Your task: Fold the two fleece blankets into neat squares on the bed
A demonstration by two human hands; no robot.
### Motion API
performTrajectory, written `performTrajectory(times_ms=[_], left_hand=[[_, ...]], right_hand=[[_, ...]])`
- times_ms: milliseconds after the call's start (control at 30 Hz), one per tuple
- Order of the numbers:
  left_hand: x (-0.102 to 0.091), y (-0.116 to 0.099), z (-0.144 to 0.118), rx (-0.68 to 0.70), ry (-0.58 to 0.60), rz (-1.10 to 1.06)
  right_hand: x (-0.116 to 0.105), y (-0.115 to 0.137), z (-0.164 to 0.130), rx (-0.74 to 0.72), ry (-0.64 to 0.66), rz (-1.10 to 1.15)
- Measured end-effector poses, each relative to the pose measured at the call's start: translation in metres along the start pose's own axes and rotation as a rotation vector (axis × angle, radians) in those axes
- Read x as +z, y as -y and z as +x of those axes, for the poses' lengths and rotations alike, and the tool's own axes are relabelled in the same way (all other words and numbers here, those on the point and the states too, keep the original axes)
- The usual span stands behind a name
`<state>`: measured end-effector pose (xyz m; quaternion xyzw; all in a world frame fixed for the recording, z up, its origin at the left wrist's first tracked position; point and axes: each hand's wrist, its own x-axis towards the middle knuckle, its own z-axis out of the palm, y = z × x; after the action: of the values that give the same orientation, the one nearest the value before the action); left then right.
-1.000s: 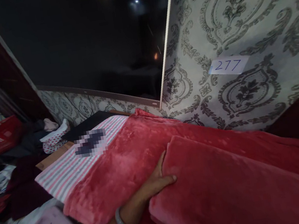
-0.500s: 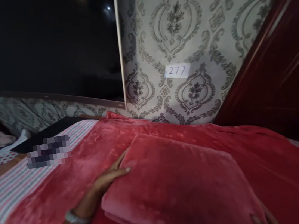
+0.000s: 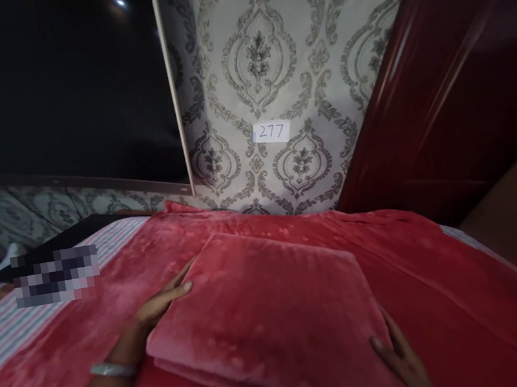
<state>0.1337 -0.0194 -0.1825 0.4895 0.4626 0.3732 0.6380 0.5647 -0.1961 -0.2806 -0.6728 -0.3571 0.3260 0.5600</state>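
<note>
A thick red plush blanket [image 3: 278, 315], folded into a squarish stack, lies in front of me on a larger spread of red plush cloth [image 3: 453, 306]. My left hand [image 3: 160, 302] grips its left edge, thumb on top and fingers along the side. At the right edge, my right hand [image 3: 403, 357] holds the stack the same way, with the thumb over the top. Some fingertips of both hands are hidden by the blanket's sides. A pale bracelet [image 3: 114, 369] circles my left wrist.
A large dark screen [image 3: 50, 89] stands behind at left, beside patterned wallpaper [image 3: 258, 36] bearing a paper label [image 3: 271, 131] marked 277. Dark red glossy furniture [image 3: 456, 77] slants at right. Striped cloth [image 3: 1, 339] and a flat black object [image 3: 60, 241] lie to the left.
The view has turned to the right, so everything sits further left in the picture. More of my right hand shows now. Both hands stay on the folded blanket's sides.
</note>
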Motion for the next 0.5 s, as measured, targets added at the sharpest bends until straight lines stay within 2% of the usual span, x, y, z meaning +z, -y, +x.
performTrajectory(times_ms=[133,233,400,500], left_hand=[[-0.004,-0.003,0.003,-0.003,-0.032,0.181],[-0.003,-0.007,0.007,0.044,-0.039,0.294],[-0.002,-0.012,0.011,-0.006,0.058,0.25],[-0.003,-0.012,0.015,0.031,0.086,0.281]], right_hand=[[0.008,0.022,-0.005,-0.055,0.038,0.104],[0.013,0.035,-0.007,-0.074,0.044,0.204],[0.015,0.054,-0.012,-0.106,0.059,0.325],[0.014,0.062,-0.015,-0.103,0.092,0.353]])
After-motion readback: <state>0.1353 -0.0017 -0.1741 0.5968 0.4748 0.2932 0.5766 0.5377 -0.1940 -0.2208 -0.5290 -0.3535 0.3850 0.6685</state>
